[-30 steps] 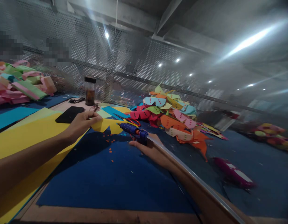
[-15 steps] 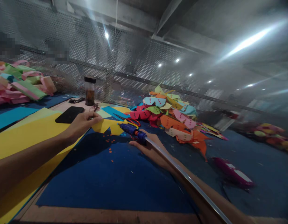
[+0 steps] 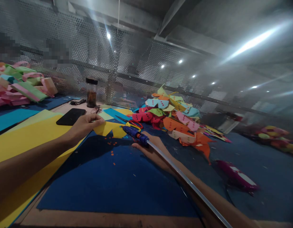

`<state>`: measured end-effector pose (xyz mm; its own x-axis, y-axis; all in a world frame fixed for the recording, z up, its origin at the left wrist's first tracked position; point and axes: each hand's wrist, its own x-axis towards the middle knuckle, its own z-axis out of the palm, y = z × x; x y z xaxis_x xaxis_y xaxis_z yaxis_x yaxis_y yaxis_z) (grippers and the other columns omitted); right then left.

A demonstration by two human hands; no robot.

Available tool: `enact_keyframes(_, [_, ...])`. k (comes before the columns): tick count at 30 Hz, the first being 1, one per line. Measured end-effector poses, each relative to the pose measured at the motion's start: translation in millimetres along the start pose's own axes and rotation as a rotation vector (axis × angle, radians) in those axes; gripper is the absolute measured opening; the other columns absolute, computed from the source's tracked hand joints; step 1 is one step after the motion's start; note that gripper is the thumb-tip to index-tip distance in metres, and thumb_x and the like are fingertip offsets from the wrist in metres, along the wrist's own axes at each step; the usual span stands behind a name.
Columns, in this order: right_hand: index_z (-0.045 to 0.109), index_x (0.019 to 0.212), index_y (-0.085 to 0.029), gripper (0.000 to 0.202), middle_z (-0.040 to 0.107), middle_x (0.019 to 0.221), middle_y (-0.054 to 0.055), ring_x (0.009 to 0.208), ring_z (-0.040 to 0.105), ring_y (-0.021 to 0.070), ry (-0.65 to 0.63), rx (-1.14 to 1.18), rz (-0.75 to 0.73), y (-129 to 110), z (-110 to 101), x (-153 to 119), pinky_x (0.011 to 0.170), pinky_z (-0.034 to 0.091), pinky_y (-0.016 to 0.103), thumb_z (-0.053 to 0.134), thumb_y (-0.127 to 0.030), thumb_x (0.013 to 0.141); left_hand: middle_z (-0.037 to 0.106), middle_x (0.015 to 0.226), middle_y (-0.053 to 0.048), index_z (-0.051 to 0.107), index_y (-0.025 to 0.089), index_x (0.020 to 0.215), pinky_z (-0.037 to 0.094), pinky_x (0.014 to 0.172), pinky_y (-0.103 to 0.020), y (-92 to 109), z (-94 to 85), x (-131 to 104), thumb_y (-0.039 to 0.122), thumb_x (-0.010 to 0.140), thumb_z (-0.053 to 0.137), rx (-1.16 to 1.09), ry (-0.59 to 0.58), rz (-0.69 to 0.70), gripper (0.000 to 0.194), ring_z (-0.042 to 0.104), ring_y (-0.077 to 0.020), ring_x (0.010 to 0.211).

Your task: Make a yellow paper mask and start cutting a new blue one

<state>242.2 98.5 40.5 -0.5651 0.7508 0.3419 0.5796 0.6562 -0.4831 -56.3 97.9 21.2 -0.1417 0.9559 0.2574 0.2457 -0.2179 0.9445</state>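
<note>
My left hand pinches the left end of a yellow cut paper piece between thumb and fingers. Around a blue glue gun my right hand is wrapped, with a long clear glue stick running back from it over my forearm. The gun's tip touches or nearly touches the right part of the yellow piece. Small orange paper bits lie on the dark blue sheet below. Scissors with red and yellow handles lie just behind the gun.
A black phone and a lidded jar stand left of centre. Large yellow sheets cover the left side. A pile of coloured paper shapes is behind my right hand, with a purple object at right. Pink and green paper is heaped far left.
The glue gun has shifted very slightly in my right hand, and its glue stick's rear end has moved a little left. My left hand still pinches the yellow paper.
</note>
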Motion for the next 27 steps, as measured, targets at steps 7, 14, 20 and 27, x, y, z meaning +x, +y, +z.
enact_keyframes(7, [0.060, 0.092, -0.019, 0.034, 0.066, 0.078, 0.003, 0.065, 0.058, 0.0159, 0.012, 0.008, -0.010, -3.8, 0.3, -0.9, 0.058, 0.039, 0.025, 0.062, -0.053, 0.090, 0.064, 0.074, -0.001, 0.069, 0.019, 0.076, 0.040, 0.060, -0.025, -4.8, -1.7, 3.0, 0.054, 0.069, 0.076, 0.014, 0.023, 0.013, 0.036, 0.055, -0.0160, 0.068])
enact_keyframes(14, [0.057, 0.090, -0.019, 0.035, 0.062, 0.074, 0.001, 0.062, 0.055, 0.0149, -0.007, -0.006, -0.019, -4.0, 1.6, -1.1, 0.055, 0.036, 0.024, 0.060, -0.054, 0.090, 0.064, 0.069, 0.000, 0.069, 0.020, 0.074, 0.040, 0.058, -0.025, -0.7, -0.3, 1.0, 0.052, 0.066, 0.078, 0.000, 0.014, -0.012, 0.034, 0.056, -0.0163, 0.065])
enact_keyframes(20, [0.057, 0.089, -0.020, 0.033, 0.062, 0.074, 0.001, 0.063, 0.055, 0.0153, -0.001, -0.035, -0.017, -6.8, 0.2, -1.6, 0.057, 0.037, 0.025, 0.060, -0.053, 0.090, 0.064, 0.069, -0.001, 0.070, 0.020, 0.073, 0.041, 0.057, -0.025, 0.7, 0.1, 0.5, 0.051, 0.067, 0.077, 0.001, 0.020, 0.008, 0.033, 0.056, -0.0165, 0.065])
enact_keyframes(27, [0.055, 0.084, -0.020, 0.035, 0.059, 0.069, -0.001, 0.060, 0.053, 0.0137, 0.001, -0.033, -0.015, -6.1, 0.5, -2.4, 0.054, 0.034, 0.024, 0.060, -0.054, 0.090, 0.065, 0.072, -0.001, 0.070, 0.018, 0.075, 0.044, 0.059, -0.025, -1.5, -1.9, 3.3, 0.053, 0.066, 0.077, -0.023, 0.060, -0.021, 0.036, 0.057, -0.0158, 0.066])
